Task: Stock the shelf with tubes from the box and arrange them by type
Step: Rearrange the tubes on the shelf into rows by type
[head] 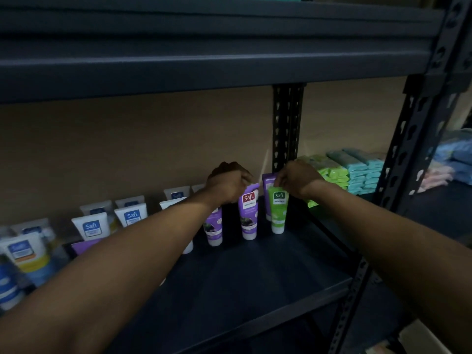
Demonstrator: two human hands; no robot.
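Green tube [278, 213] is standing cap-down on the shelf [255, 277] just before the back post [287, 123], right hand [300, 178] pinching its top, left hand [229, 183] curling fingers round the purple tube [249, 215] left of that post, so I'm judging we're placing, steady release needed next.

One green tube [278, 213], four purple tubes [249, 215] left of and behind it, one of them lying flat, at least nine white tubes [90, 227] farther left, one light-green pack stack [332, 172] and one light-blue pack stack [362, 169] right of the green tube
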